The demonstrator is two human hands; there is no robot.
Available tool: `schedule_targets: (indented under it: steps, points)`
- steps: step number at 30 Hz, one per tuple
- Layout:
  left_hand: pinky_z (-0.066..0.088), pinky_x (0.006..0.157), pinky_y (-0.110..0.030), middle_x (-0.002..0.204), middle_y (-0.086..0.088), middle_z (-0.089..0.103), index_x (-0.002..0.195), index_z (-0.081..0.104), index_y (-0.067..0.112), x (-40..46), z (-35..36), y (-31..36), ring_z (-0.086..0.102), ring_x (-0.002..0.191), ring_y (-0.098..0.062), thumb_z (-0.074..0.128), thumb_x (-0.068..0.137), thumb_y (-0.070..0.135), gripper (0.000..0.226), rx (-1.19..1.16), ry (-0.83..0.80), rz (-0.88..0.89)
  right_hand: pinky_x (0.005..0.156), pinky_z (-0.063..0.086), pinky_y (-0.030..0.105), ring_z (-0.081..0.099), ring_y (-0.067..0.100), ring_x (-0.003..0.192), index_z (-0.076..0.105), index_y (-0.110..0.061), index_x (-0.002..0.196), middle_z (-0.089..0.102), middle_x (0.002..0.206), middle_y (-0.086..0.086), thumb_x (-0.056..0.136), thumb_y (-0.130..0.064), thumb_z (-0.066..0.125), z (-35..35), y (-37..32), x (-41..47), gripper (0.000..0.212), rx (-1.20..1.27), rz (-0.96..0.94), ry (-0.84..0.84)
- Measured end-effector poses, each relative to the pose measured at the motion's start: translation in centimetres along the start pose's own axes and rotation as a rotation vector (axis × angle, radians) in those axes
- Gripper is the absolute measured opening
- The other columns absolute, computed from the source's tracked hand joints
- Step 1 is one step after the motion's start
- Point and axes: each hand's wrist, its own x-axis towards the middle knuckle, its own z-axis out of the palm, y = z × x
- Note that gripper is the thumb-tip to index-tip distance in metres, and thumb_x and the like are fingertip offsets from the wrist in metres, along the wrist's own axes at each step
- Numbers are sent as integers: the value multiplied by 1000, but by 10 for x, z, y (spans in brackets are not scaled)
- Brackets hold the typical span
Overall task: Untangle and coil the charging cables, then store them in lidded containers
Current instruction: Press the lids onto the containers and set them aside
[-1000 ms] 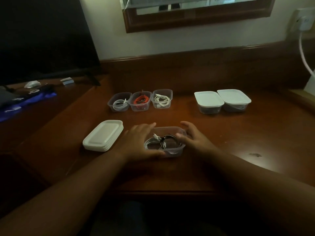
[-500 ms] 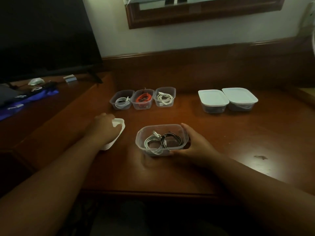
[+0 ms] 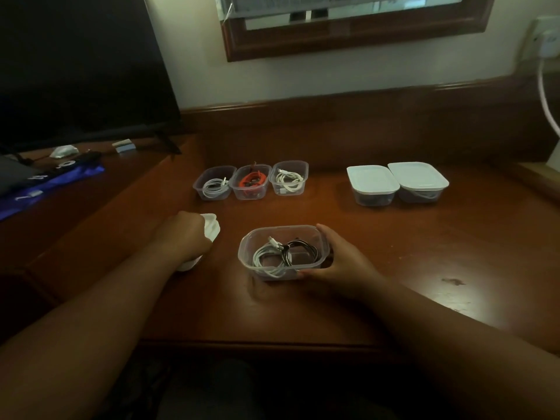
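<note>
Left hand (image 3: 181,234) grips lid stack (image 3: 210,227); right hand (image 3: 339,262) clamps open container (image 3: 283,253) with cables (image 3: 281,253). Risk: grabbing several lids, or cable loops blocking the seal.

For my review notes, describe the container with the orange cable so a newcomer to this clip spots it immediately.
Look at the back of the wooden desk, left of centre, where three open clear tubs stand in a row. The middle tub is the one. It alone holds an orange cable; the tubs on either side hold white cables.
</note>
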Motion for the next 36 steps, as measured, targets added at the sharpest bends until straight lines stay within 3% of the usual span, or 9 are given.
schedule_targets:
  steps: [4,8,12,16,18,21,25,31,36]
  points:
    - [52,72,-34,105,-10,69,107,67,13,-14,-19,13,65,86,-27,63,87,26,24,-180,216,30,89,40,12,49,8,123,26,-21,154,45,150,-2,70,-31,88,-1,1,0,104,-1,14,-9]
    - [51,64,-32,96,-7,69,99,68,17,-51,-24,53,65,79,-28,64,80,19,20,-378,448,376,94,43,19,50,9,124,26,-21,154,46,149,-2,69,-32,88,0,2,1,106,3,20,-4]
    - [48,59,-28,86,1,68,90,66,23,-73,-15,83,62,75,-20,58,75,29,19,-361,433,655,104,49,36,52,13,130,34,-27,150,51,145,-7,68,-35,89,2,4,2,99,31,9,-5]
    - [52,63,-30,86,5,67,89,67,25,-68,-2,89,58,79,-14,52,76,39,24,-362,341,774,103,45,27,43,12,136,18,-28,155,43,150,-12,71,-38,88,0,3,0,110,49,6,-14]
    - [54,68,-36,88,8,64,87,68,25,-64,3,88,54,83,-12,51,74,42,27,-428,319,782,102,43,28,38,16,140,2,-28,158,35,157,-8,72,-39,87,-1,3,1,121,18,22,-21]
    - [50,89,-44,113,13,55,103,64,34,-56,5,87,49,105,-11,55,78,54,34,-575,281,679,106,41,31,35,17,142,7,-27,158,31,159,-6,72,-40,87,0,6,2,118,-34,9,-8]
    - [17,119,-49,163,13,14,152,17,44,-43,0,91,14,149,-13,35,70,94,97,-402,-58,488,108,37,30,33,16,143,16,-25,156,31,159,-5,74,-43,84,0,8,2,108,-42,-6,-15]
    - [22,117,-43,165,9,12,157,5,33,-40,-6,101,18,148,-16,39,60,96,121,-370,-198,434,111,31,32,27,21,146,8,-24,157,20,163,1,95,-35,59,-6,5,3,82,59,57,-134]
    - [3,123,-43,166,12,-3,157,2,35,-42,0,101,3,152,-13,24,52,104,127,-320,-207,444,114,24,33,22,18,147,9,-25,158,16,164,-2,105,-42,35,1,2,4,62,-44,80,-78]
